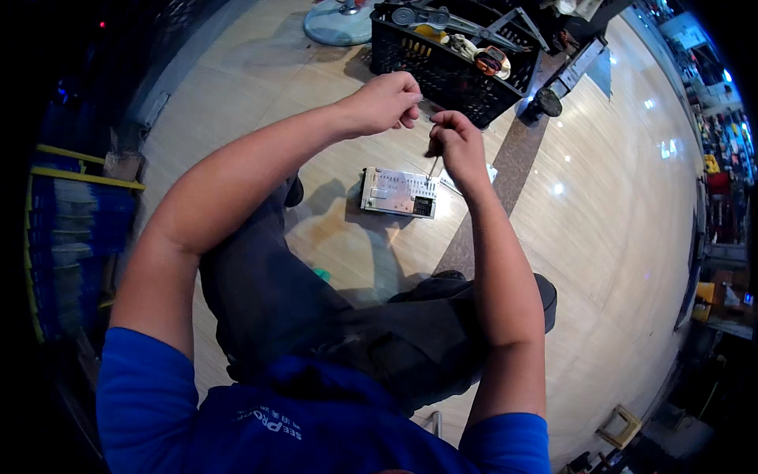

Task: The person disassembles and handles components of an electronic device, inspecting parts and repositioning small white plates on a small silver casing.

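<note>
A silver, box-shaped electronic unit with vent slots and a dark connector socket lies on the floor between my feet. Above its right end, my right hand is closed round a thin metal rod, like a screwdriver shaft, that points down toward the unit. Its handle is hidden in my fingers, and I cannot tell whether the tip touches the casing. My left hand hovers beyond the unit, fingers curled together; whatever they pinch, if anything, is too small to make out. A flat pale piece lies against the unit's right side.
Just past my hands stands a black plastic crate full of tools and cables. A round pale base is to its left, a black-ended metal tool to its right. Blue stacked items line the left; cluttered shelves the right.
</note>
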Tool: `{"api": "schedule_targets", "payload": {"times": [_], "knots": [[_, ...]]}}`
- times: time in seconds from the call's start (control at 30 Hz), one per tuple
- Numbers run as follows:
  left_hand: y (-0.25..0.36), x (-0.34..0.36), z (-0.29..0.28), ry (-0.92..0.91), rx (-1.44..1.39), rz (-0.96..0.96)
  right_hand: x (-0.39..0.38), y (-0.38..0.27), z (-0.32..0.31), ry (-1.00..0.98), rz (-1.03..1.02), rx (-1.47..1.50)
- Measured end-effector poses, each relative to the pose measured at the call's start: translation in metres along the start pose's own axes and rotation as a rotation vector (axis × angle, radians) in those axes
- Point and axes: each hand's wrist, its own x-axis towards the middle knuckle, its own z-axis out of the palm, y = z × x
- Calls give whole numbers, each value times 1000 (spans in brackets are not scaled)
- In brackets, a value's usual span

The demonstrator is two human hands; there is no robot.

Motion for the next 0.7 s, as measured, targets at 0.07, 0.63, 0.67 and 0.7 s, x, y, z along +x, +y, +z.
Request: {"api": "schedule_targets", "payload": {"times": [0.07, 0.63, 0.67, 0.7], "knots": [[3, -5, 5, -12, -6, -55, -4, -12, 6, -9, 66, 90], [-9, 1, 21, -91, -213, -172, 3, -12, 13, 126, 12, -24], [-10, 2, 23, -88, -219, -173, 3, -11, 12, 121, -6, -64], [-11, 2, 25, -94, -221, -164, 2, -10, 10, 135, -16, -65]]}}
